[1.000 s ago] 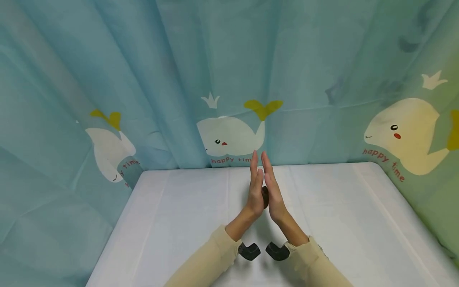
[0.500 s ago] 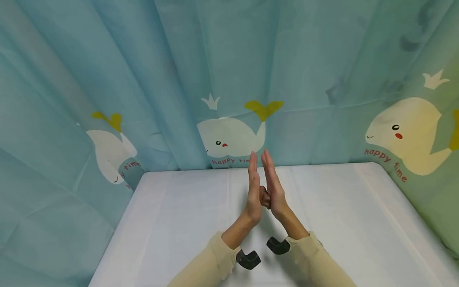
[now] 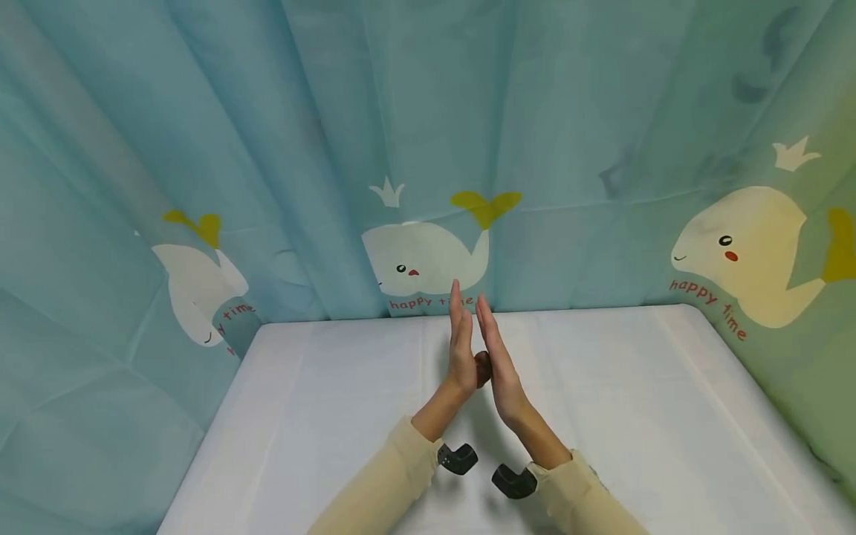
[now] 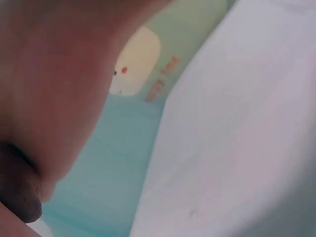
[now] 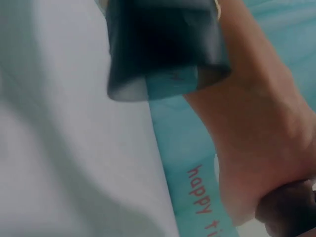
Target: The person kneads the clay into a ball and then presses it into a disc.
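Note:
Between the two palms sits a dark brown lump, small and rounded, its kind unclear. My left hand lies flat against its left side with straight fingers pointing away from me. Against the other side rests the palm of my right hand, its fingers likewise straight and leaning toward the left hand's. Both hands are raised over the white table. In the left wrist view part of the lump shows at the lower left. The right wrist view has the lump at the lower right, touching the palm. The palms hide much of it.
A white-covered table spreads beneath the hands. Behind it hangs a blue-green curtain printed with whales. Black curved devices, one at the left wrist and one at the right wrist, stick out from the cream sleeves.
The hands slide against each other with the lump between them: over the last half second the left has moved forward, the right back toward me. More of the lump showed half a second ago.

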`<action>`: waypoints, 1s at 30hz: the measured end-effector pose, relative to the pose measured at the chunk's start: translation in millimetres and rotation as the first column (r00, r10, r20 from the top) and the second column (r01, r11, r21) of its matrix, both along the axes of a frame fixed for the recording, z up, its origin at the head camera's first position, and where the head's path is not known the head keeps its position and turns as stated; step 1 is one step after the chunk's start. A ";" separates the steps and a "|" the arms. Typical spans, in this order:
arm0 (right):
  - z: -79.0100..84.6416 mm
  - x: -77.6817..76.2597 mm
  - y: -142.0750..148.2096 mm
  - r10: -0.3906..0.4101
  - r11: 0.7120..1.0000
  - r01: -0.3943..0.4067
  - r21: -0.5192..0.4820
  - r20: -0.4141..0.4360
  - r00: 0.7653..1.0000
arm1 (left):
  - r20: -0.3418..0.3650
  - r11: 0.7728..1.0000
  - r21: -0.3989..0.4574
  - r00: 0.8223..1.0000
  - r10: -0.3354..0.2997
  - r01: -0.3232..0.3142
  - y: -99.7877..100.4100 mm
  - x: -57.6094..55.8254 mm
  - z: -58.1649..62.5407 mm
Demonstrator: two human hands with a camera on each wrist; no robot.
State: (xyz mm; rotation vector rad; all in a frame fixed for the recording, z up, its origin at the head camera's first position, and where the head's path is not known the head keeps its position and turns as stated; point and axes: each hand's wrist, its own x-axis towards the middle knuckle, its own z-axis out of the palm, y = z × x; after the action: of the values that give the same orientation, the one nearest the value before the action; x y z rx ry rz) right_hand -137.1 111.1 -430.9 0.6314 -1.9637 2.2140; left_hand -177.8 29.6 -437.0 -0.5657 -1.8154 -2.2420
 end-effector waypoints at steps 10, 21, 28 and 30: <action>5.0 -12.2 11.4 -0.058 0.998 0.058 0.014 -0.022 0.998 | 0.039 0.992 -0.059 0.993 -0.112 0.114 8.5 25.0 9.5; -0.6 -12.4 11.5 0.034 0.996 -0.029 -0.080 0.057 0.998 | -0.005 0.997 -0.016 0.997 -0.073 0.073 5.1 26.4 21.7; 0.0 -3.8 2.1 0.043 0.998 -0.044 -0.050 -0.013 0.999 | 0.018 1.000 -0.011 1.000 -0.024 0.024 -0.5 3.4 7.3; 0.9 -3.8 2.7 0.023 0.999 -0.023 -0.048 -0.004 1.000 | 0.043 0.998 -0.026 0.998 -0.054 0.055 -0.2 3.6 5.0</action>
State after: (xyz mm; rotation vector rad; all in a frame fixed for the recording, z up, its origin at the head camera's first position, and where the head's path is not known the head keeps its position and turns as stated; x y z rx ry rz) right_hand -140.9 113.8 -430.0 0.6546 -1.9045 2.2645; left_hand -174.2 29.4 -431.9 -0.5835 -1.8749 -2.2844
